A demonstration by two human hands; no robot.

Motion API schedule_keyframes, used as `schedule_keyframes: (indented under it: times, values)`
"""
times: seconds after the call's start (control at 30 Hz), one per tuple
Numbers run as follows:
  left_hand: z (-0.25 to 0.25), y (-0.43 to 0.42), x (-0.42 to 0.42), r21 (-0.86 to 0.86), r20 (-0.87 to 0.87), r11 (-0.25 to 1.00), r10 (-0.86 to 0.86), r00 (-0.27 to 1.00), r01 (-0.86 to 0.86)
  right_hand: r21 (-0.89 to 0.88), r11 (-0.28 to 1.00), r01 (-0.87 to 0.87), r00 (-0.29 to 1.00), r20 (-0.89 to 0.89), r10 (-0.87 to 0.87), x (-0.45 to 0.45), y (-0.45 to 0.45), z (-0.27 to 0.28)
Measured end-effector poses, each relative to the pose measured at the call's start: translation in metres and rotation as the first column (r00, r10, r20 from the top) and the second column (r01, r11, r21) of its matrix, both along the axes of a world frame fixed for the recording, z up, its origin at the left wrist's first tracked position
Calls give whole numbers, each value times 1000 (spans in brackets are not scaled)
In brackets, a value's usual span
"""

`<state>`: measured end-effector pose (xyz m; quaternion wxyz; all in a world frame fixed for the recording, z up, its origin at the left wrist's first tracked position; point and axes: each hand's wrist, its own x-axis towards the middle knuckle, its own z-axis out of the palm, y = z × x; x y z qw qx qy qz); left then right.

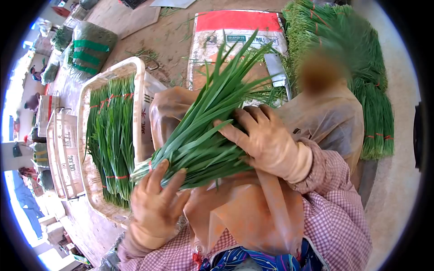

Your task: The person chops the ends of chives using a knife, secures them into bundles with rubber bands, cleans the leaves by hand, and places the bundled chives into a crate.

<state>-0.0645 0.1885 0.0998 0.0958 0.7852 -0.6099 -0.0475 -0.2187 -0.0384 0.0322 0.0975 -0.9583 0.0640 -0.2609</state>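
A loose-leaved bundle of long green stalks (pixel 203 131) lies across the lap on a brownish plastic apron (pixel 244 207). My left hand (pixel 156 203), in a pale glove, holds the bundle's whitish root end, near a red band. On the upper right side of the leaves rests my right hand (pixel 271 140), also gloved, its fingers spread over them. A white crate (pixel 139 104) to the left holds upright-looking bundles tied with red bands (pixel 110 140). Beyond the knees is a wide metal blade (pixel 275 70) on a board with leaf scraps.
Stacked green bundles (pixel 370 99) stand at the right, partly behind a brown and green blur. A red and white sack (pixel 237 22) lies ahead. More crates (pixel 65 153) and a green-striped bag (pixel 92 49) are at the left. Distant people (pixel 34 101) show at the far left.
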Motion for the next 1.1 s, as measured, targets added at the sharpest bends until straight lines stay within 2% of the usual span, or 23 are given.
schedule_keyframes:
  times: [0.03,0.07,0.13,0.2,0.27,0.33,0.37,0.4,0.43,0.47,0.53,0.57,0.63,0.7,0.73,0.8,0.87,0.9,0.93,1.0,1.03,1.07,1.1]
  values:
    - [12,-3,13,20,-186,1000,-16,982,20,-44,999,29,999,-22,-30,5,2,-10]
    - [23,-7,23,118,-374,992,88,923,-47,-110,993,33,998,-47,-39,9,2,-19]
    - [28,-52,26,21,-65,1000,5,998,-4,-174,984,38,997,-62,-50,16,6,-22]
    - [-9,-85,39,-256,-242,963,-146,959,82,-198,978,68,995,-57,-81,20,9,-17]
    - [-44,-104,63,-291,-222,945,-215,951,146,-200,977,78,997,-14,-82,14,9,-17]
    - [-56,-114,74,-208,-370,975,-158,915,84,-158,984,84,969,-217,-118,-2,8,-23]
    - [-52,-114,73,-109,-744,982,20,668,-151,-111,989,101,966,-226,-124,-9,8,-33]
    - [-49,-114,71,83,-951,943,172,258,-322,-106,990,97,966,-231,-119,-16,7,-35]
    - [-50,-113,68,79,-988,925,122,94,-371,-36,997,69,962,-262,-76,-22,4,-34]
    - [-49,-112,67,83,-987,920,129,96,-383,36,999,40,958,-286,-29,-24,2,-34]
    - [-46,-111,65,158,-985,869,169,-20,-468,47,998,36,974,-227,-25,-23,-1,-36]
    - [-45,-111,63,141,-985,858,172,16,-495,36,999,41,979,-199,-33,-23,-3,-38]
    - [-48,-111,61,123,-991,855,135,-12,-503,28,999,37,984,-175,-32,-27,-8,-39]
    - [-49,-110,60,97,-995,850,90,-40,-518,226,970,87,900,-436,21,-32,-24,-35]
    - [-48,-110,60,115,-993,844,97,-63,-523,223,972,76,899,-437,30,-39,-36,-32]
    - [-47,-110,57,126,-992,834,94,-87,-538,278,959,-54,978,-180,107,-50,-60,-20]
    - [-48,-109,52,60,-989,830,-26,-145,-555,355,928,113,991,25,-130,-43,-63,7]
    - [-49,-108,53,61,-988,824,-29,-149,-564,353,930,104,993,21,-119,-38,-59,22]
    - [-52,-108,54,39,-995,829,-18,-97,-557,558,817,147,955,135,-265,-30,-52,36]
    - [-54,-109,53,15,-999,835,-13,-48,-551,734,664,144,883,207,-421,-7,-41,44]
    - [-53,-109,52,21,-1000,828,23,-5,-561,614,780,-123,940,325,-108,14,-43,40]
    - [-52,-110,49,28,-997,821,61,38,-570,538,802,-258,930,363,55,28,-43,33]
    - [-46,-110,45,31,-999,821,42,5,-570,466,790,-399,895,386,224,42,-43,25]
